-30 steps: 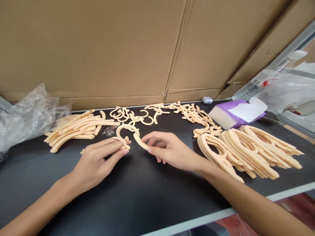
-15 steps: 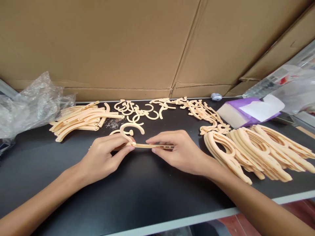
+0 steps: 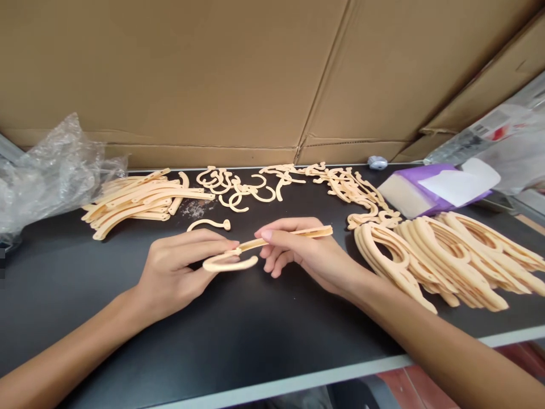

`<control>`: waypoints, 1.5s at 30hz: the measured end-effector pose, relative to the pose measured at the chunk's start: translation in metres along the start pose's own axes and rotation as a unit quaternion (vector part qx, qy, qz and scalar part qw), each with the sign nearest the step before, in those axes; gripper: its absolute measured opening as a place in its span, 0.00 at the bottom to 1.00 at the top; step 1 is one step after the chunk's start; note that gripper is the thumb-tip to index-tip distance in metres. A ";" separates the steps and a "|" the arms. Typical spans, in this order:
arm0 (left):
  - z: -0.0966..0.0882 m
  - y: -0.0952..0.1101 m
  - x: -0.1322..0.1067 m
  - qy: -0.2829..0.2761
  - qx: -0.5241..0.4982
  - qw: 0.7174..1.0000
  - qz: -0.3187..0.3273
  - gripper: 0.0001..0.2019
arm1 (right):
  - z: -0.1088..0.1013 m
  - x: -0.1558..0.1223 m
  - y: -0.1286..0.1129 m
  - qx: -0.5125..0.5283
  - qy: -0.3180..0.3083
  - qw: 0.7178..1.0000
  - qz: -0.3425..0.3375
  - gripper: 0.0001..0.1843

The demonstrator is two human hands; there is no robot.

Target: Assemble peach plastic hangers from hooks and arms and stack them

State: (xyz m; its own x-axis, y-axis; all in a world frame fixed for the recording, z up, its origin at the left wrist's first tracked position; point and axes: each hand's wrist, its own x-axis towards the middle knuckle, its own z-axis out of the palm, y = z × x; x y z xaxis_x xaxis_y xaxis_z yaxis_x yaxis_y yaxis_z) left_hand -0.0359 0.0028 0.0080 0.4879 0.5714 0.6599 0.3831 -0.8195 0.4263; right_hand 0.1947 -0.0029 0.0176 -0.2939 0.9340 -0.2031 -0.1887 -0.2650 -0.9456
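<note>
Between my hands is a cream plastic hanger (image 3: 252,244) with a curved hook (image 3: 230,266) at its middle, the hook tipped toward me. My left hand (image 3: 183,272) is closed round the left part of it beside the hook's base and hides that arm. The thumb and fingers of my right hand (image 3: 298,250) pinch the right arm, whose end sticks out past the thumb. A loose hook (image 3: 208,224) lies on the black table (image 3: 255,346) just beyond my left hand.
Straight arm pieces (image 3: 145,199) are piled at the left beside clear plastic wrap (image 3: 63,170). Loose hooks (image 3: 238,187) and curved pieces (image 3: 349,190) lie at the back. Stacked hanger pieces (image 3: 443,261) and a purple tissue pack (image 3: 426,190) are at the right. Cardboard (image 3: 191,74) stands behind.
The hanger has been turned, so its hook, upright before, now leans down toward me. My right hand has rolled over, and the hanger's right end now shows above it.
</note>
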 end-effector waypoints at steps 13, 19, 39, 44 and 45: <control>0.002 -0.004 -0.001 0.004 0.032 0.999 -0.004 0.04 | -0.007 -0.001 -0.002 -0.096 0.017 0.993 -0.069 0.17; 0.002 -0.006 -0.001 -0.031 0.023 0.999 0.005 0.02 | -0.007 -0.005 -0.007 -0.136 0.016 0.988 -0.072 0.17; 0.006 -0.011 -0.005 -0.059 0.044 0.997 0.036 0.05 | -0.006 -0.014 -0.010 -0.407 -0.023 0.882 -0.238 0.11; 0.006 -0.010 -0.005 -0.060 0.048 0.996 0.042 0.05 | -0.006 -0.014 -0.008 -0.405 -0.015 0.879 -0.252 0.11; 0.006 -0.010 -0.006 -0.060 0.048 0.996 0.042 0.06 | -0.007 -0.015 -0.008 -0.406 -0.019 0.876 -0.260 0.11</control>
State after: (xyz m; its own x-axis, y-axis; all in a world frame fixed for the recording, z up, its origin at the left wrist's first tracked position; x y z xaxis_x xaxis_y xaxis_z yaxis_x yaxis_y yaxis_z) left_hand -0.0379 0.0084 -0.0039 0.6095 0.5067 0.6097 0.4072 -0.8600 0.3077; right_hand 0.2068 -0.0128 0.0265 -0.4006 0.8647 0.3029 0.4182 0.4667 -0.7793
